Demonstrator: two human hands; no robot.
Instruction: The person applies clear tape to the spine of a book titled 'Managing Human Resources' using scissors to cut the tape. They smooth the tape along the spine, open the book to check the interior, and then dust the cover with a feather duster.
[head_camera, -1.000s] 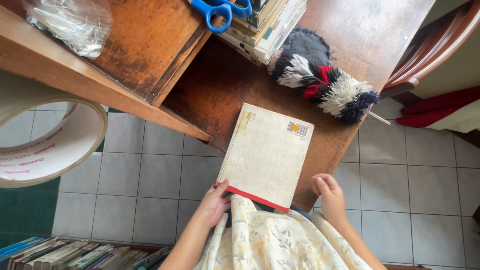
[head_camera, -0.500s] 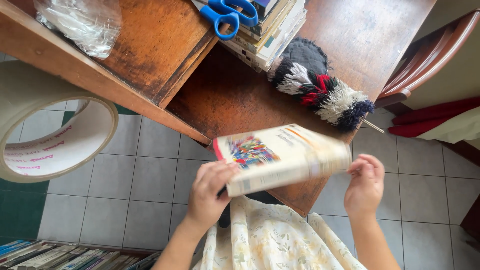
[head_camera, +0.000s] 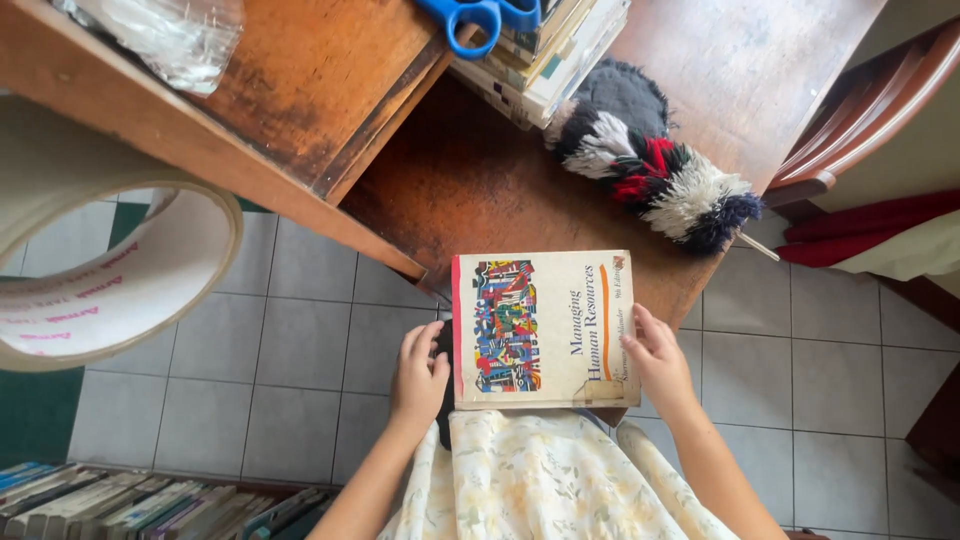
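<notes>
At centre frame the book (head_camera: 545, 328) lies face up on the counter (head_camera: 480, 180) edge, long axis across the frame, spine toward the left. Left hand (head_camera: 418, 375) fingers curl against the spine; right hand (head_camera: 660, 360) fingers press its right edge

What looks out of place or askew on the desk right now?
The book held between the left hand and right hand overhangs the desk edge above the lap. A feather duster lies slantwise across the desk, and scissors sit atop a book stack.
</notes>
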